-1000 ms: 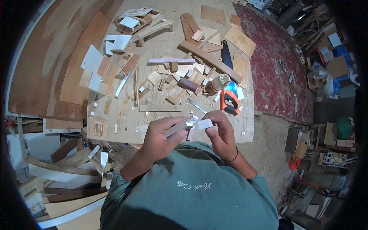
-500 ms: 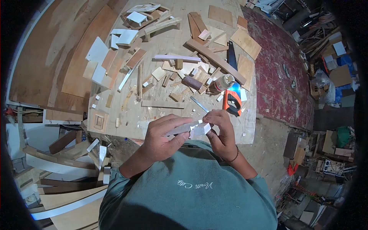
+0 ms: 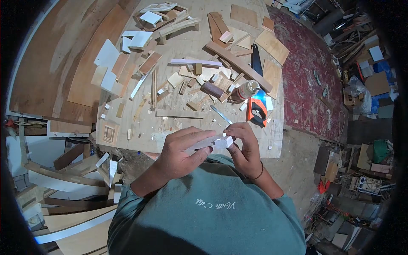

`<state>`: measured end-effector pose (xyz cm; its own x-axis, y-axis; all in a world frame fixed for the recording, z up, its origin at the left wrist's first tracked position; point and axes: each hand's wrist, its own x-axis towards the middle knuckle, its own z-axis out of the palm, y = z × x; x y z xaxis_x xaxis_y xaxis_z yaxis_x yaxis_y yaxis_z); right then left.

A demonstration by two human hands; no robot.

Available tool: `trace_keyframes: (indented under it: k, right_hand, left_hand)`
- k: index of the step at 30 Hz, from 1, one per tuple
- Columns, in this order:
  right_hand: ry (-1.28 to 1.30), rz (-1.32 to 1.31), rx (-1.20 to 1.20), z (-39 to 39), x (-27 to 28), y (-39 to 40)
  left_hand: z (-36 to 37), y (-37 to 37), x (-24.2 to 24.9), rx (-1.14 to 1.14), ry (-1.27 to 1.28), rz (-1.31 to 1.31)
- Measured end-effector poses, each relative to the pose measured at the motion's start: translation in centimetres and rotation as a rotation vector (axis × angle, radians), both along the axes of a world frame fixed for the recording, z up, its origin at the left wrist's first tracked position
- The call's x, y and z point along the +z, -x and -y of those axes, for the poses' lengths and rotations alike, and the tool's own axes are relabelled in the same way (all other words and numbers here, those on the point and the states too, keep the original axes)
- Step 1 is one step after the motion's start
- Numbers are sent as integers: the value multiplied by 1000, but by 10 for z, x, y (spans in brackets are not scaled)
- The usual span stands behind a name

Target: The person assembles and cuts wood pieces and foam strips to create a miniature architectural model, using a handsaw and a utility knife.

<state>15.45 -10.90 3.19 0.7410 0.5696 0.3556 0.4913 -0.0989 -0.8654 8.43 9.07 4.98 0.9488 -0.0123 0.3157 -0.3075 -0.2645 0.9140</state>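
Close to my chest, a small pale block assembly [image 3: 222, 142] is held between both hands; it looks like white-faced wood pieces. My left hand [image 3: 182, 146] is closed around its left end, thumb below and fingers above. On the other end, my right hand [image 3: 243, 142] pinches with the fingertips, partly covering that end. How its parts are joined is too small to make out. Just beyond the hands, a thin metal strip [image 3: 220, 114] lies on the wooden table [image 3: 178, 125], near a long flat wood strip [image 3: 179, 114].
A handsaw with an orange handle [image 3: 256, 111] and a glue-like bottle [image 3: 247, 90] are at the right. Wood offcuts [image 3: 203, 105] and a brown cylinder [image 3: 212, 89] fill the middle. Small frames [image 3: 163, 17] stand at the back left; curved boards [image 3: 68, 182] lie below left.
The block in my hands has tilted slightly, and its pale end face catches more light. Both hands keep their grip; the whole view has shifted a little.
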Motion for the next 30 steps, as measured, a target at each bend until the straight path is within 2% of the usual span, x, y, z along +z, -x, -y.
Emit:
trace_keyframes:
  k: [6, 19, 30]
  right_hand:
    - [-4, 28, 17, 1, -2, 0]
    - [55, 62, 4, 0, 0, 0]
    - [50, 80, 11, 2, -3, 2]
  left_hand:
    - [-4, -2, -1, -41, -51, 113]
    - [1, -2, 1, -60, 11, 81]
    - [6, -4, -6, 67, -126, 218]
